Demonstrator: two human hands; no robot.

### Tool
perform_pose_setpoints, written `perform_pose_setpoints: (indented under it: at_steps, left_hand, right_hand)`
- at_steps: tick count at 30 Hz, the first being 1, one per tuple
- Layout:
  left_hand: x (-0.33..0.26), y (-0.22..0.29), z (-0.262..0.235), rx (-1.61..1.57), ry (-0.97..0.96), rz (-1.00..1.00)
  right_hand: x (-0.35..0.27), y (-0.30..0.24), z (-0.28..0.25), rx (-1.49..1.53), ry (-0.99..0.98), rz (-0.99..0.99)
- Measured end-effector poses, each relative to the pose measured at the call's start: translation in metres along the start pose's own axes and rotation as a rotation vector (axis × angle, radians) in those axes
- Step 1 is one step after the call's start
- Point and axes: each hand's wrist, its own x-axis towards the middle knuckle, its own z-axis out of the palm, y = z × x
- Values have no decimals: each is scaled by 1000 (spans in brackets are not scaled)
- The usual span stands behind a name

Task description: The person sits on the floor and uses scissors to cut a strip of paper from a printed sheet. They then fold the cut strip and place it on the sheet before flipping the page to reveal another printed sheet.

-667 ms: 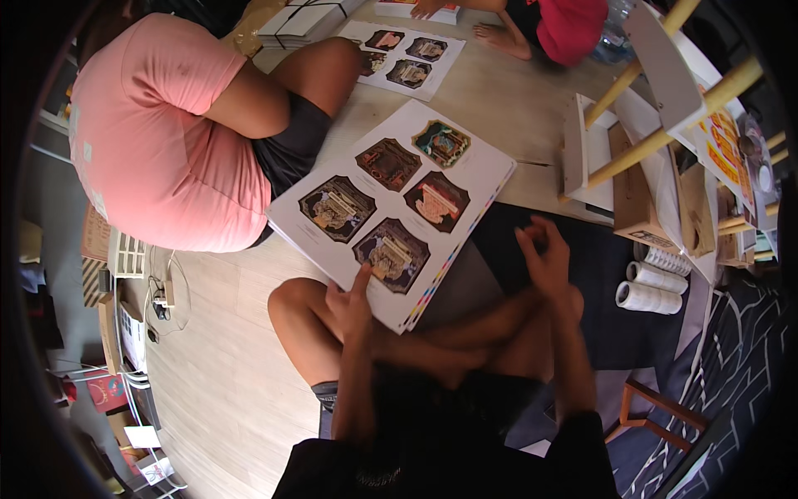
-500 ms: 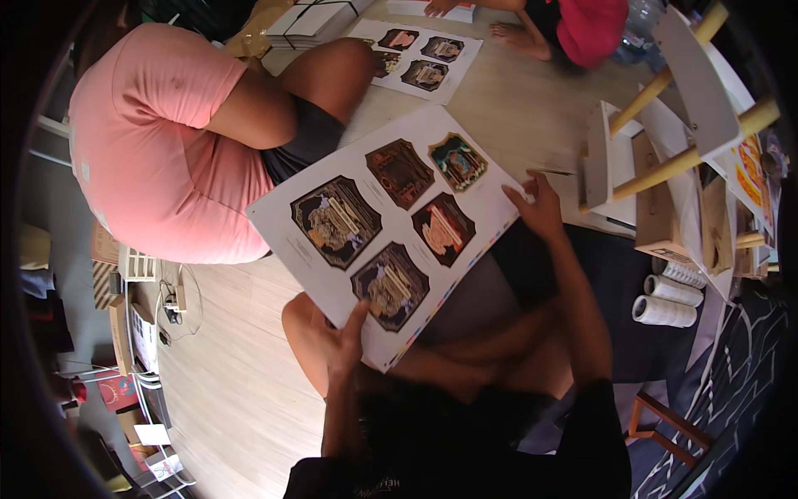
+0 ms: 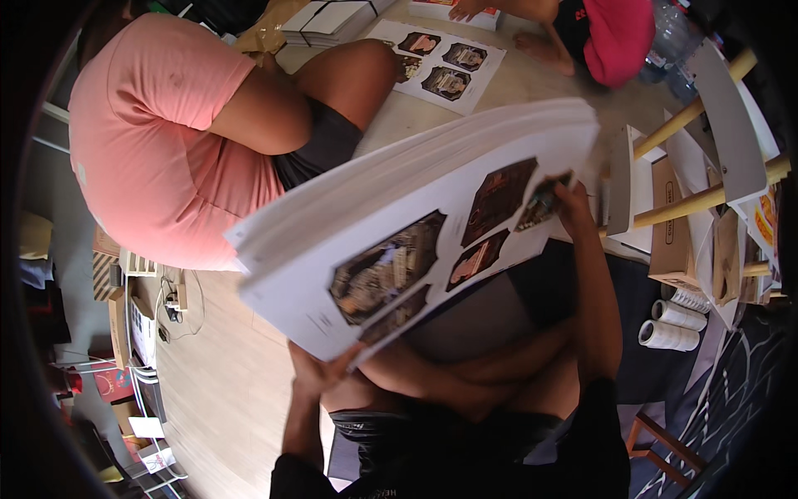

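Observation:
A thick stack of large white printed sheets is raised above my crossed legs, tilted so its far edge stands up and its many layers show. Dark ornate label-shaped pictures cover the front sheet. My left hand grips the near left corner from below; its fingers are partly hidden by the paper. At the right edge, my right hand pinches the stack, thumb over the front. A similar printed sheet lies flat on the floor beyond the stack.
A person in a pink shirt sits close on the left. Another person in red is at the far right, near plastic bottles. A strapped paper stack, wooden-legged white furniture, white rolls and cables surround me.
The sheets have tipped up from lying nearly flat, and their layered far edge now shows. My left hand has moved left and down, while my right hand has shifted slightly right.

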Motion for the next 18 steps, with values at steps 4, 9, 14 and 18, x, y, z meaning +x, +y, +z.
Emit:
perform_pose_setpoints:
  at_steps: [4, 9, 14, 18]
  left_hand:
    - [52, -15, 6, -405, 62, -175]
    - [80, -49, 19, -161, -118, -58]
    - [77, -84, 42, -5, -204, 78]
    - [86, -85, 61, -50, -251, 204]
  right_hand:
    - [-105, -36, -7, -50, 259, -218]
    - [-186, -19, -34, -130, 479, -377]
    - [-228, -10, -64, -394, 520, -472]
    - [-233, -4, -76, -701, 513, -415]
